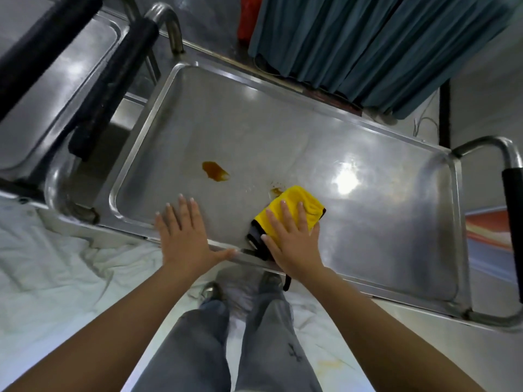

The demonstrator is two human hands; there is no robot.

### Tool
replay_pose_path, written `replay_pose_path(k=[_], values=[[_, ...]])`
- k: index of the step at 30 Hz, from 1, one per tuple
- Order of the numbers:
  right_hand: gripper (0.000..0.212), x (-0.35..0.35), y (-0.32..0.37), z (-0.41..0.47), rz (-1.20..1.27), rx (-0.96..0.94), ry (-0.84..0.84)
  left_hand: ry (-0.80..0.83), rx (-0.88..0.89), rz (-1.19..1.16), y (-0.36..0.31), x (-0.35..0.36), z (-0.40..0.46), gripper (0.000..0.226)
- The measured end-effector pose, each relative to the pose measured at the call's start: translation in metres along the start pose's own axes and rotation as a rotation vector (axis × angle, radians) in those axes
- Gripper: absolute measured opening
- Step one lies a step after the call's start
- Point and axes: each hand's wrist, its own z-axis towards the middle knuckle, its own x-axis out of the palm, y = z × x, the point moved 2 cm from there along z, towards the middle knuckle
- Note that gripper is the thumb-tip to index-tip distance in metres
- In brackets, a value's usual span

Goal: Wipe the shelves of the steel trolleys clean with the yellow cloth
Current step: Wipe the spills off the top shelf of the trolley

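The steel trolley's top shelf (pixel 368 222) lies in front of me, a shallow tray with a raised rim. A brown liquid stain (pixel 215 171) sits on it left of centre, and a smaller brown smear (pixel 276 190) shows just beyond the yellow cloth (pixel 297 202). My right hand (pixel 291 236) presses flat on the cloth with straight fingers, near the shelf's front edge. The cloth has a black trim that hangs over the rim. My left hand (pixel 184 236) rests flat on the shelf beside it, thumb along the front rim.
A second steel trolley (pixel 56 89) with black-padded handles (pixel 113 83) stands at the left. A teal curtain (pixel 382 43) hangs behind. The trolley's handle (pixel 509 210) is at the right. Crumpled white sheeting (pixel 56 273) covers the floor around my legs.
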Motion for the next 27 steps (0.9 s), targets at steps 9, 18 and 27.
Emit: replay_pose_path(k=[9,18,27], values=[[0.079,0.004,0.015,0.014,0.215,0.206,-0.023,0.217,-0.047,-0.037,0.043,-0.024,0.048,0.161],[0.088,-0.033,-0.010,0.122,0.169,0.056,-0.053,0.248,-0.062,-0.043,0.041,-0.020,0.051,0.159],[0.073,-0.088,-0.032,0.241,0.059,-0.285,-0.048,0.227,-0.084,-0.050,0.041,-0.019,0.056,0.158]])
